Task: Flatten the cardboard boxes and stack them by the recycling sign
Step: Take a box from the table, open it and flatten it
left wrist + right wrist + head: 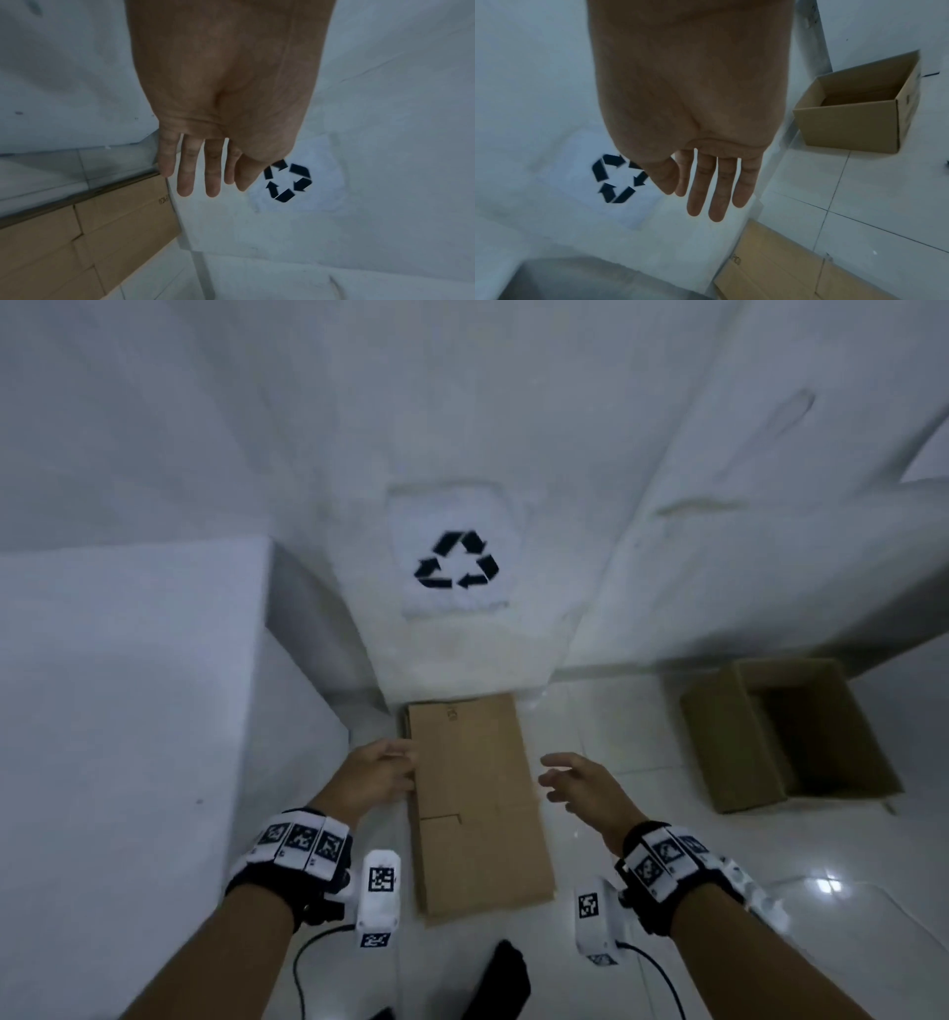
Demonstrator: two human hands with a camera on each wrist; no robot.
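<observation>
Pictured from above, nearest the camera: left hand and right hand, fingers straight and spread, holding nothing, poised either side of flattened cardboard laid lengthwise on the tiled floor. Left fingers seen close to the sheet's left edge, contact impossible to confirm; right hand clear of the right edge. Far end of the sheet lying at the foot of the white wall, directly beneath the recycling sign, a black arrow triangle on a pale sheet. Whether one box or several made up that flat layer could not be told, though a second edge appeared to peek out along its left side. Farther right, well apart from the pile, an open cardboard box standing upright on the floor against the wall, unflattened. To the left, a white block-like surface beside the stack. Judged roughly midway: at least one box collapsed and placed, at least one remaining to be collapsed and carried over.
</observation>
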